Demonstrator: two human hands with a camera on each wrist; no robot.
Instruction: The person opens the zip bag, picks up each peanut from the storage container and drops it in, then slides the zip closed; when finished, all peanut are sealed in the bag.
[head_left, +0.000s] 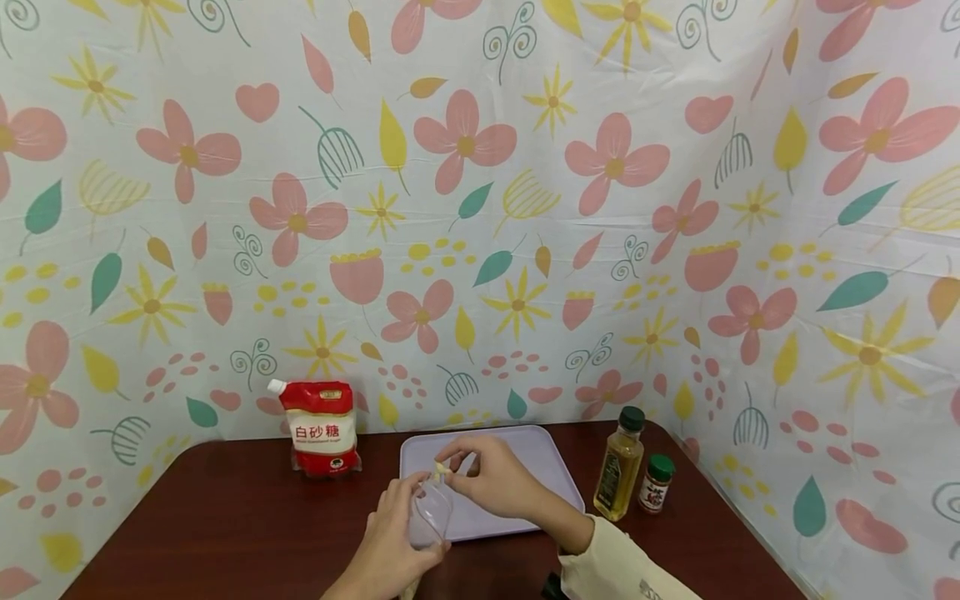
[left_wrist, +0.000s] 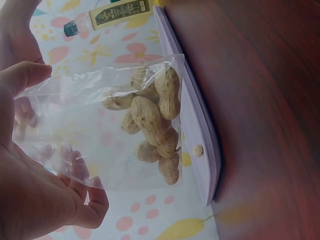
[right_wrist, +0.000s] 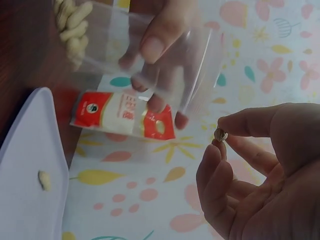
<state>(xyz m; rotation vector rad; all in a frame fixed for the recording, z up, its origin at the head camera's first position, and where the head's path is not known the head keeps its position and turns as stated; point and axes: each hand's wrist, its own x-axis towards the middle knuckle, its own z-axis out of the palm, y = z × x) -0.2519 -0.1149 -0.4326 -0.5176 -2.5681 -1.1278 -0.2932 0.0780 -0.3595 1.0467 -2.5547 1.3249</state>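
Observation:
A clear plastic bag point(left_wrist: 85, 125) hangs in my left hand point(head_left: 393, 537), gripped near its mouth between the thumb and fingers. Several unshelled peanuts point(left_wrist: 147, 117) lie together at the bottom of the bag. Just above the bag's opening, in the head view, my right hand point(head_left: 495, 479) pinches a peanut point(right_wrist: 220, 134) between thumb and fingertips. Behind and below both hands is a pale lilac tray point(head_left: 543, 462). On the tray, a single peanut point(right_wrist: 44, 180) shows in the right wrist view; in the head view my hands hide it.
A red and white sugar pouch point(head_left: 322, 429) stands at the back left of the dark wooden table point(head_left: 225, 533). Right of the tray are an oil bottle point(head_left: 619, 467) and a small green-capped jar point(head_left: 656, 485). A flower-patterned curtain point(head_left: 465, 208) hangs behind the table.

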